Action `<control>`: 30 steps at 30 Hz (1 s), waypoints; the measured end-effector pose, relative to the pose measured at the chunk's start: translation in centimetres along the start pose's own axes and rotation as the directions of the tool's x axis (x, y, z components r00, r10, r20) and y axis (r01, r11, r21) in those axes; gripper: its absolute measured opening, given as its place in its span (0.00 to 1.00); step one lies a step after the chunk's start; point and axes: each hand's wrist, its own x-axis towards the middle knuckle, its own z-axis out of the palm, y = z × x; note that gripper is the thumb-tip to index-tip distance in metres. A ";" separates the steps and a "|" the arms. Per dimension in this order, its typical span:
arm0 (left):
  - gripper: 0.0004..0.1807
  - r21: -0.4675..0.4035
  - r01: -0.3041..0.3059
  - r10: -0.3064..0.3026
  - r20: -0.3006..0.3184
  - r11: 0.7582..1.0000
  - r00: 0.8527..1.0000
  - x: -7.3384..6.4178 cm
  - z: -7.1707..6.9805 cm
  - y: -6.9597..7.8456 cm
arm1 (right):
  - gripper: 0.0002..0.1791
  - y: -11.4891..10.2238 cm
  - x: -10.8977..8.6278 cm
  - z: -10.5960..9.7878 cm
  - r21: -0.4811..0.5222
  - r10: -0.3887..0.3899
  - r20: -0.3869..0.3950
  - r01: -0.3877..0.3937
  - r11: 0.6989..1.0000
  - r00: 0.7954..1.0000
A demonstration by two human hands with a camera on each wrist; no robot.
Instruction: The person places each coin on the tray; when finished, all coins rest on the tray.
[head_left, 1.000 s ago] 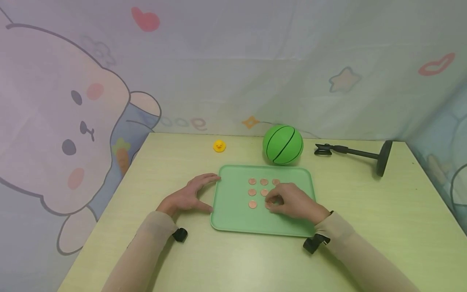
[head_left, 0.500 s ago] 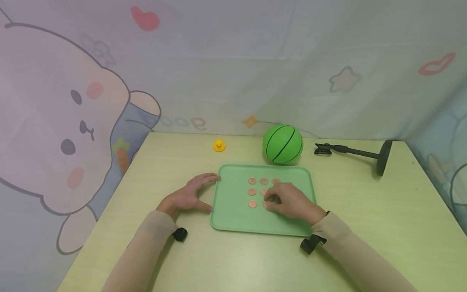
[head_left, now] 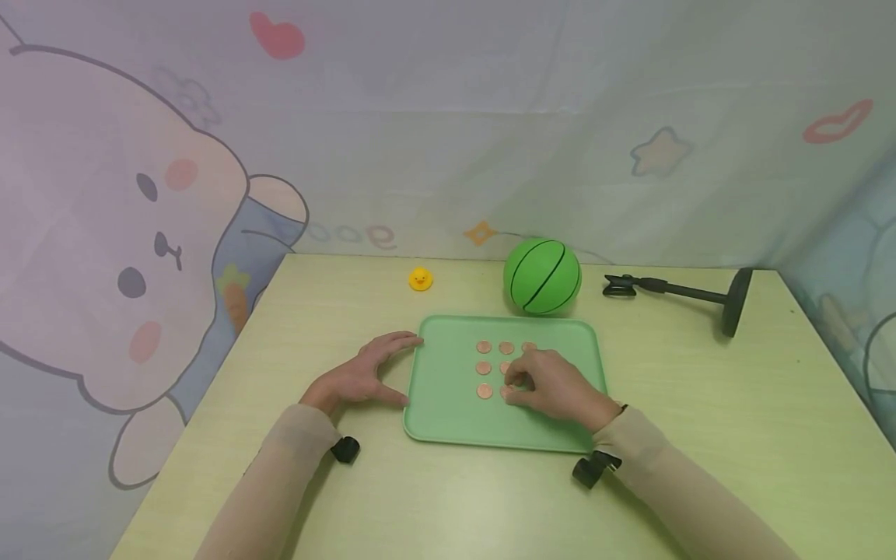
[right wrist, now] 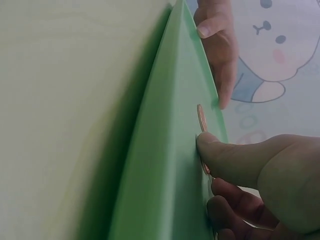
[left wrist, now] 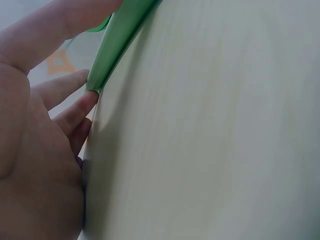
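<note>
A light green tray (head_left: 441, 404) carries copper-coloured coins laid in rows, three of them along the back. My right hand (head_left: 556, 385) reaches over the tray's right part, its thumb and curled fingers pinching a front-row coin (head_left: 505, 392) that lies on the tray. In the right wrist view the thumb presses on that coin (right wrist: 205, 168), with another coin (right wrist: 201, 118) just beyond it. On the left my left hand (head_left: 357, 377) is spread, thumb and fingertips resting against the tray's left rim. The right hand partly covers the coins (head_left: 530, 347) behind it.
Behind the tray sits a green ball (head_left: 542, 277) with black lines, close to its back rim. A small yellow rubber duck (head_left: 421, 279) stands at the back left. Back right lies a black stand (head_left: 689, 294) with a round base. A printed curtain hangs behind the table.
My right hand has moved slightly left, sliding the pinched coin along the tray closer to the left front coin. The left hand has stayed at the rim.
</note>
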 end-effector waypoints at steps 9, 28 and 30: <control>0.56 0.002 0.003 -0.003 0.004 1.000 1.000 0.0 0.0 0.1 | 0.10 0.3 -0.4 -1.2 0.056 0.048 0.003 -0.048 0.997 0.999; 0.56 0.019 0.018 -0.018 0.005 1.000 1.000 0.0 0.0 0.2 | 0.13 6.0 -5.6 -8.1 0.071 0.119 0.008 -0.119 0.990 0.993; 0.56 0.017 0.016 -0.016 0.006 1.000 1.000 0.0 0.0 0.2 | 0.12 6.5 -6.3 -8.5 0.077 0.138 0.029 -0.140 0.987 0.990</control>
